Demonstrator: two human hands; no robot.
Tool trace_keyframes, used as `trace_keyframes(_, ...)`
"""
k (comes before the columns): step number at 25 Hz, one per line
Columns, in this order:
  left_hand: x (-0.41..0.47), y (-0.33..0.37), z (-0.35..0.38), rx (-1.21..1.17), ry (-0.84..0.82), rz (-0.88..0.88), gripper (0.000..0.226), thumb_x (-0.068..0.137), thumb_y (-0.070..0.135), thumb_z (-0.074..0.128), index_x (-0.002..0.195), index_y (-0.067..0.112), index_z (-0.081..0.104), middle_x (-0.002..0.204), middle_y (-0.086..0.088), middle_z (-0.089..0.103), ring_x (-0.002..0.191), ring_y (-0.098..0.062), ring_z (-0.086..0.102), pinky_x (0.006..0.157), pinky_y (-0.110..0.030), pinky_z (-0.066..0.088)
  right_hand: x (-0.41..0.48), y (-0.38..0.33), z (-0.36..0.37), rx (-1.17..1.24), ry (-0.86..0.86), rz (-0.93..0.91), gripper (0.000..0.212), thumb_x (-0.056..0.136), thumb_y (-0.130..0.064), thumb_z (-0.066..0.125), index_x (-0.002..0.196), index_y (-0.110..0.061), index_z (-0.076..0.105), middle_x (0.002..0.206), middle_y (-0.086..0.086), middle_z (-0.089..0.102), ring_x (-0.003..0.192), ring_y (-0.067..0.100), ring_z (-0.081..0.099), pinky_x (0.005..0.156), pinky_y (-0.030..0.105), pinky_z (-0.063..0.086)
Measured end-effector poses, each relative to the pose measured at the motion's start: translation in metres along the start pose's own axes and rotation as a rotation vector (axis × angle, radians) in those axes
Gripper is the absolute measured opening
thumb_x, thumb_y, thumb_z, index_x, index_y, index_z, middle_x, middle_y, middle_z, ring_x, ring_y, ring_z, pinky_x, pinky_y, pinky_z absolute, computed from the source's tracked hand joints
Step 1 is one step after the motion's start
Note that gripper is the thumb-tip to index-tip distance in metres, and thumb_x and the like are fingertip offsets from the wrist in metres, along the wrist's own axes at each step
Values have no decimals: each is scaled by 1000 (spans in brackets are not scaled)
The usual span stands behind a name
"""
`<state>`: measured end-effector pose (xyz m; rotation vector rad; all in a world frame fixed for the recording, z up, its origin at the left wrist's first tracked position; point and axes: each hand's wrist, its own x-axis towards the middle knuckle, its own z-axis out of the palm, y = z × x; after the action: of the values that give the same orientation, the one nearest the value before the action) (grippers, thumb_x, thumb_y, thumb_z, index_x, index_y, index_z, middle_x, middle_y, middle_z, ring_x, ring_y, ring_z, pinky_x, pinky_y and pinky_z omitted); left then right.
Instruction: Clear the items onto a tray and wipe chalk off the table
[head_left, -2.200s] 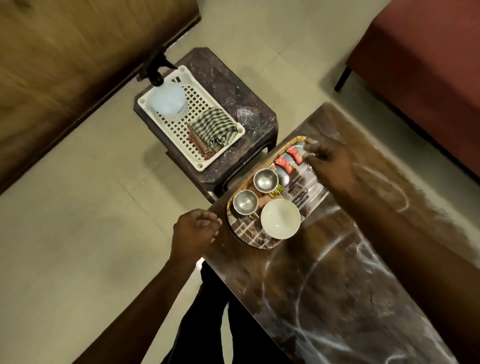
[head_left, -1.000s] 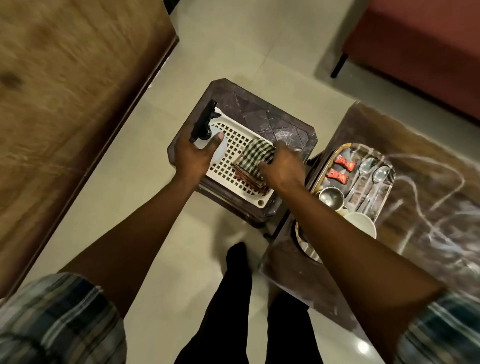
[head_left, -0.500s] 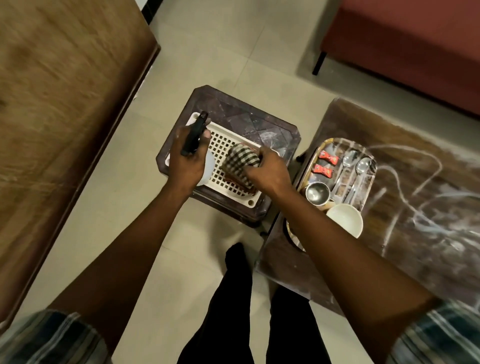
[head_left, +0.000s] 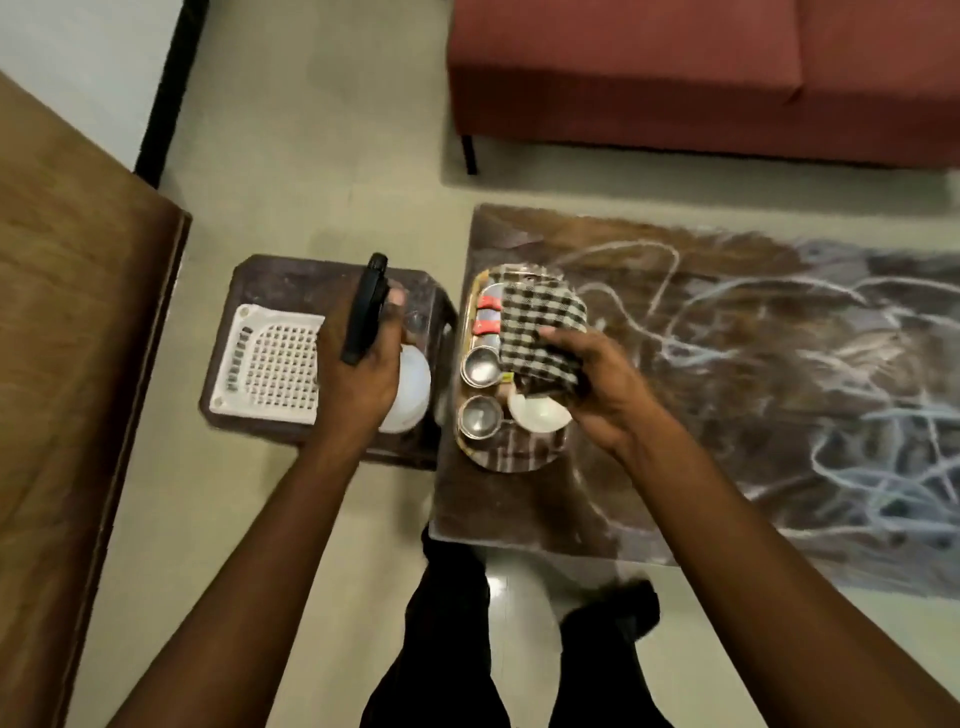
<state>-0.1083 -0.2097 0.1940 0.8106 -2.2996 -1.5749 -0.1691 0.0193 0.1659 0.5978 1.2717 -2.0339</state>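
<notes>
Now my left hand (head_left: 363, 374) has its fingers wrapped round the white plastic spray bottle (head_left: 410, 389), my right hand (head_left: 597, 384) pinching the checked cloth (head_left: 540, 322) above the loaded oval tray (head_left: 511, 457), ready for the chalk scribbles (head_left: 779, 364) on the dark worktop (head_left: 519, 519).

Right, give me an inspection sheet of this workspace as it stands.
Surface: table covered in chalk scribbles, unwiped.
Job's things: tray on the table's left end holds two steel cups, white bowl, red packets.
Clutter: white basket on the stool.
Hands: left hand grips spray bottle; right hand holds checked cloth above the tray.
Cables: nothing seen.
Surroundings: red sofa, wooden panel, tiled floor.
</notes>
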Motion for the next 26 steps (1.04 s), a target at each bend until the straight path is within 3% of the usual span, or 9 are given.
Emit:
trace_keyframes(3, -52, 53, 71, -2, -90, 55, 34, 107, 44, 60, 105, 11, 69, 87, -5, 71, 78, -9, 68, 78, -30, 53, -53, -36, -94, 34, 70, -75, 37, 96, -2, 68, 133, 4, 69, 108, 18, 82, 86, 28, 81, 70, 42, 68)
trace_keyframes(5, -89, 88, 121, -52, -172, 113, 18, 109, 38, 60, 104, 23, 65, 82, -2, 69, 71, -15, 66, 72, -36, 55, -87, -59, -157, 36, 121, -132, 40, 94, -2, 71, 133, 5, 68, 113, 20, 80, 92, 32, 80, 75, 45, 67)
trace_keyframes(8, -148, 134, 197, -101, -224, 81, 4, 108, 37, 61, 108, 39, 65, 72, 8, 71, 65, -5, 69, 68, -19, 55, -136, -90, -248, 85, 196, -193, 41, 95, -9, 72, 135, 1, 68, 122, 23, 78, 102, 37, 78, 79, 48, 67)
trace_keyframes(10, -186, 158, 247, -118, -251, 84, 18, 109, 34, 61, 120, 22, 69, 72, 5, 72, 65, 0, 69, 66, -15, 52, -168, -109, -309, 126, 229, -231, 42, 98, -14, 70, 138, -2, 68, 127, 23, 76, 106, 37, 77, 81, 49, 66)
trace_keyframes(12, -215, 175, 296, -133, -308, 101, 31, 110, 33, 59, 130, 10, 65, 80, -8, 74, 70, -7, 73, 68, -17, 53, -195, -126, -366, 157, 266, -273, 43, 100, -16, 68, 141, -4, 66, 131, 24, 74, 112, 38, 76, 82, 50, 66)
trace_keyframes(15, -245, 191, 355, -143, -374, 27, 36, 107, 50, 59, 135, 28, 64, 94, 2, 80, 75, -14, 79, 71, -29, 63, -224, -144, -435, 190, 331, -319, 43, 101, -12, 66, 143, -4, 63, 133, 25, 73, 113, 40, 75, 82, 50, 66)
trace_keyframes(18, -266, 208, 416, -106, -480, 29, 38, 108, 50, 56, 126, 17, 65, 101, 2, 78, 65, -14, 76, 62, -22, 59, -240, -161, -497, 218, 401, -345, 39, 102, -9, 66, 141, -6, 63, 132, 24, 74, 109, 36, 77, 81, 48, 67)
trace_keyframes(23, -279, 225, 517, -31, -574, 85, 27, 108, 29, 61, 92, 13, 76, 67, -24, 68, 40, -15, 55, 59, -14, 54, -225, -198, -576, 169, 455, -339, 48, 96, -10, 73, 143, -10, 61, 131, 21, 75, 119, 41, 74, 87, 50, 65)
trace_keyframes(26, -279, 235, 595, 4, -589, 43, 23, 104, 24, 67, 85, 18, 78, 68, -17, 74, 36, -15, 52, 54, -28, 57, -202, -230, -632, 138, 476, -329, 47, 97, -6, 71, 142, -12, 63, 127, 17, 77, 115, 38, 75, 84, 50, 65)
